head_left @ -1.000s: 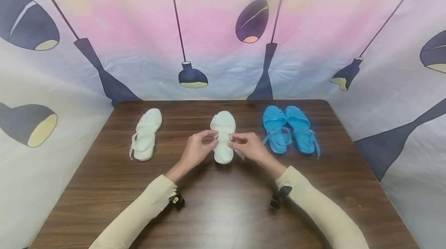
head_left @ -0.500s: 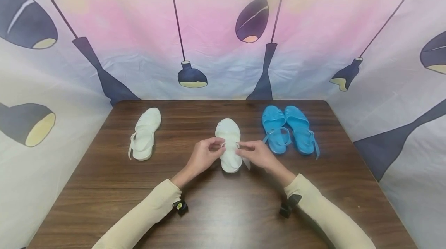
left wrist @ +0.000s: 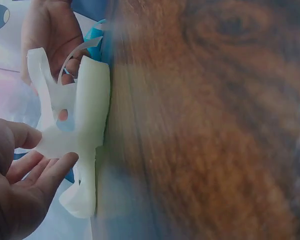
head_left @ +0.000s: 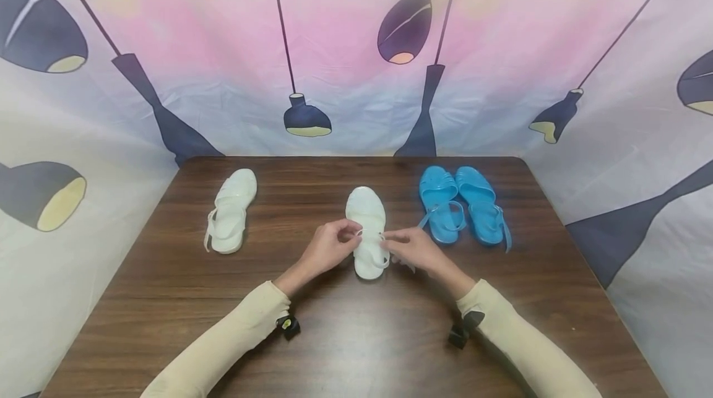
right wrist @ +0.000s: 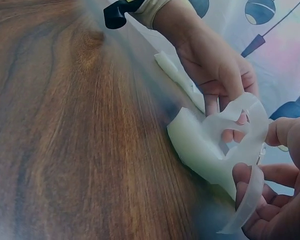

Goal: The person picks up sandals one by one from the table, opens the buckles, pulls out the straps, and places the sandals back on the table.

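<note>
A white sandal (head_left: 364, 203) lies at the middle of the table, toe toward the back. In the head view my left hand (head_left: 330, 246) is at its left side. The left wrist view shows that hand's thumb and finger pinching the ankle strap (left wrist: 57, 144). My right hand (head_left: 418, 250) is on the sandal's other side, pinching the strap near its small metal buckle. A loose strap end (right wrist: 249, 200) hangs across the right fingers in the right wrist view. The sandal's sole (left wrist: 96, 100) rests on the table. Fingers partly hide the buckle.
Another white sandal (head_left: 236, 190) lies at the left of the brown wooden table (head_left: 356, 336). Two blue sandals, a left one (head_left: 437, 184) and a right one (head_left: 473, 184), lie side by side at the right. Behind hangs a cloth (head_left: 356, 45) printed with lamps.
Both hands and the white sandal between them have moved a little right and nearer to me. The heel strap now shows a loop at the right side. The other sandals stay put.
</note>
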`<state>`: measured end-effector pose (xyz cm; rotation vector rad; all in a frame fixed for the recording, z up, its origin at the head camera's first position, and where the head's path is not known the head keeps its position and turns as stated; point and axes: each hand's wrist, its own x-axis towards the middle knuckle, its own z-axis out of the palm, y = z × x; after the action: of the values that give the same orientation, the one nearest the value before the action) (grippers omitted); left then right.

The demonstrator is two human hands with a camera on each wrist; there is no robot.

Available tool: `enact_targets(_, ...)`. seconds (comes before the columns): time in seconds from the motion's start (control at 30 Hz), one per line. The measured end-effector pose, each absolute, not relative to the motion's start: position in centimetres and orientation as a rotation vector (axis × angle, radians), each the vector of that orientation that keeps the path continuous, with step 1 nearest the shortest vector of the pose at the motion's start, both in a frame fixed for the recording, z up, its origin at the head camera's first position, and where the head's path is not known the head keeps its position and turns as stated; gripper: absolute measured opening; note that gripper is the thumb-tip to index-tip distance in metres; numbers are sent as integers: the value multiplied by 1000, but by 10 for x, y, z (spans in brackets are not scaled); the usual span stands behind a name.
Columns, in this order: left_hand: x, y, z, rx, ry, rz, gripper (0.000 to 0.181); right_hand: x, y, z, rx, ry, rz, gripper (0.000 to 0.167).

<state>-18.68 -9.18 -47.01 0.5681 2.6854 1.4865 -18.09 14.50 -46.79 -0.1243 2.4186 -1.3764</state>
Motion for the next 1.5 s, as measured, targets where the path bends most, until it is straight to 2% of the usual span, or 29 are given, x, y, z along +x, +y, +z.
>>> enact_targets(0.27, -199, -89, -464, 680, 2732, 1288, 24, -180, 148, -471, -95, 2368, -1402, 45)
enact_targets(0.43, -211, -84, -457, 860, 2684, 1159, 32, -177, 147, -473, -96, 2266, -1517, 47)
enact_targets(0.6, -223, -77, -455, 1041, 2562, 1098, 32, -173, 145, -474, -120, 2208, -1551, 44)
enact_targets(0.83, -235, -66, -458, 1174, 2464, 1018, 29, -173, 146, -477, -82, 2217, -1537, 48)
enact_targets(1.2, -245, -75, -453, 1115, 2278, 972, 36, -173, 148, -475, -97, 2310, -1464, 34)
enact_targets(1.5, -246, -72, -449, 1246, 2289, 918, 25, -174, 149, -472, -106, 2409, -1383, 26)
